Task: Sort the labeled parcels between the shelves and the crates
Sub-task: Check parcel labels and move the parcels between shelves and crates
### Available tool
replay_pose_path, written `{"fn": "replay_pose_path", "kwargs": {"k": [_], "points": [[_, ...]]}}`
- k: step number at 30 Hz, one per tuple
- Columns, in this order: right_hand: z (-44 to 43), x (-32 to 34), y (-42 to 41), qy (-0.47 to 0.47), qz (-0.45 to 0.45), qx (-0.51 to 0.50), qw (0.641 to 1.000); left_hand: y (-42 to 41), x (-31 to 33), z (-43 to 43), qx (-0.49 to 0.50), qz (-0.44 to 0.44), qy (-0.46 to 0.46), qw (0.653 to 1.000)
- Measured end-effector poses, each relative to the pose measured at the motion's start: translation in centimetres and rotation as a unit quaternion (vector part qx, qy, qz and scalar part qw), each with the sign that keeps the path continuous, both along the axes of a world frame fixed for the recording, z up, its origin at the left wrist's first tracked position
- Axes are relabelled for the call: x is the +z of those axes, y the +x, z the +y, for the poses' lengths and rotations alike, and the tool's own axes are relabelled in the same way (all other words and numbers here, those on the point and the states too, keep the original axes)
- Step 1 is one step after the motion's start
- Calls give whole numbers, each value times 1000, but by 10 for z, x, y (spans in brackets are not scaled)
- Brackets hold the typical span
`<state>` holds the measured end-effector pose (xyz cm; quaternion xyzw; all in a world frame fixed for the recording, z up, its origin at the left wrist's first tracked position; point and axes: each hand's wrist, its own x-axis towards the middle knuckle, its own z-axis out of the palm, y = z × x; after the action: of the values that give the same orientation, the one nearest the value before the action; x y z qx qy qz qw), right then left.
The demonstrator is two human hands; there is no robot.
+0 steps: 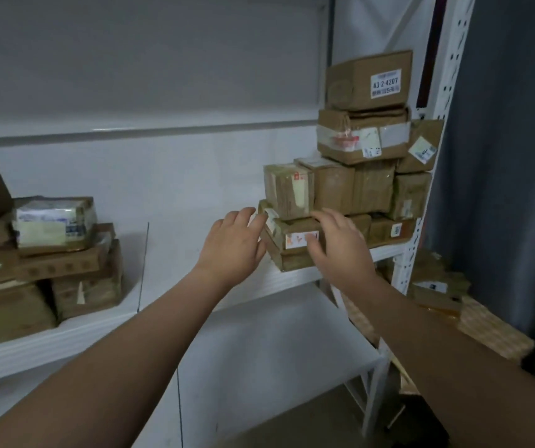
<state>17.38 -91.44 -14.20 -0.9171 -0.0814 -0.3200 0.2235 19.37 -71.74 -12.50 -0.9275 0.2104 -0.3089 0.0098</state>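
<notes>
Left hand [230, 244], right hand [340, 250]: fingers [253, 218] flank bottom parcel [292, 236].

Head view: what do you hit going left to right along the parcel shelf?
Left parcel pile → left hand → red-labelled parcel → right hand → white shelf upright → dark curtain.

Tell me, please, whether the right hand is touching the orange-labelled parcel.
Cannot tell: the head view shows the right hand overlapping the orange-labelled parcel, with depth unclear.
</notes>
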Motion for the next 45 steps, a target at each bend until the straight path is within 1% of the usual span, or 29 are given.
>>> {"fn": "replay_pose_path", "kwargs": {"k": [2,6,8,14,16,18,20,22,24,26,27,29,32,35,37,39,41,43,44,45], "points": [[-3,4,16,24,1,-16,1000,27,3,-1,-6,24,-14,1000],[-12,14,47,69,4,-28,997,74,18,-19,-41,78,-79,993],[-17,20,62,79,7,-19,997,95,27,-34,-59,91,-104,989],[-28,35,105,135,34,15,990,141,39,-53,-75,121,-131,981],[-27,33,115,150,40,28,987,143,32,-50,-88,122,-182,972],[-24,30,122,172,49,55,982,141,23,-47,-98,115,-252,956],[-19,26,129,184,72,85,977,139,15,-44,-107,102,-322,935],[-13,21,134,161,83,114,977,138,11,-43,-108,95,-392,909],[-3,18,137,145,72,146,976,139,10,-42,-100,106,-474,869],[8,17,136,152,54,181,970,140,12,-41,-90,125,-553,819],[14,18,133,161,42,205,965,140,14,-39,-87,125,-580,800],[25,20,128,166,11,247,955,139,16,-35,-85,108,-617,775],[39,23,120,150,-22,276,949,134,23,-24,-80,93,-666,736],[49,25,116,191,-56,281,939,131,26,-5,-83,115,-728,671],[55,24,114,234,-81,264,932,127,24,9,-109,138,-760,626],[64,22,113,274,-89,268,919,120,18,20,-127,147,-769,610],[77,19,112,313,-97,276,904,112,11,26,-145,132,-780,594],[89,18,112,357,-99,254,894,102,4,31,-171,118,-790,577],[94,19,112,383,-82,240,888,96,1,34,-185,116,-786,579],[98,22,111,411,-53,234,879,91,-3,38,-196,117,-773,592]]}}
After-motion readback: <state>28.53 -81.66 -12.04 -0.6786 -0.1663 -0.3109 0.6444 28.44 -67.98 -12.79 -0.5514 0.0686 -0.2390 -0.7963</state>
